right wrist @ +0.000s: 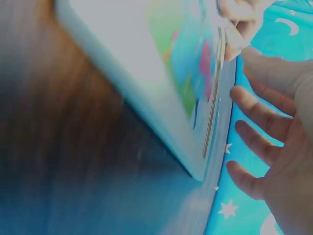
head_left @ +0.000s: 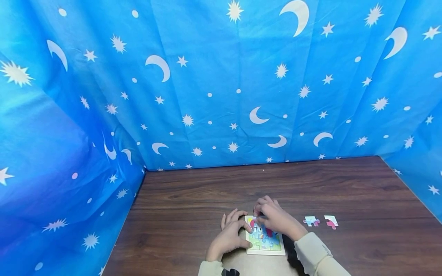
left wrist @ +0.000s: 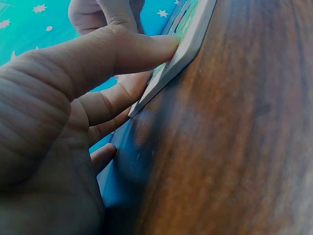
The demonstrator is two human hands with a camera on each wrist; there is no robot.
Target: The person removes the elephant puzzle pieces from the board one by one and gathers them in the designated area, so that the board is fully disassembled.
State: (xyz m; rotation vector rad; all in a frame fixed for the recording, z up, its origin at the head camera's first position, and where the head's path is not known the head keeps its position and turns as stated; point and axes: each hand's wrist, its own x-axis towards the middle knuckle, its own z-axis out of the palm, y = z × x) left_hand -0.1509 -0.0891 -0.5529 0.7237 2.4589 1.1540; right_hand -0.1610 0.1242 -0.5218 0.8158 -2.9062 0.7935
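A small jigsaw puzzle (head_left: 264,242) in a pale frame lies on the table, its picture bright green, blue and red. My left hand (head_left: 228,235) grips the frame's left side; in the left wrist view the thumb (left wrist: 164,48) presses on the top rim and the other fingers lie along the edge. My right hand (head_left: 274,217) reaches over the puzzle's far part. Its thumb and forefinger come together at the far left, pinching a small pinkish puzzle piece (head_left: 254,218), mostly hidden. Its other fingers (right wrist: 259,112) are spread apart in the right wrist view.
Two loose puzzle pieces, one bluish (head_left: 311,221) and one white and pink (head_left: 331,221), lie right of my right hand on the brown wooden table (head_left: 193,199). A blue cloth (head_left: 221,76) with moons and stars surrounds the table's back and sides.
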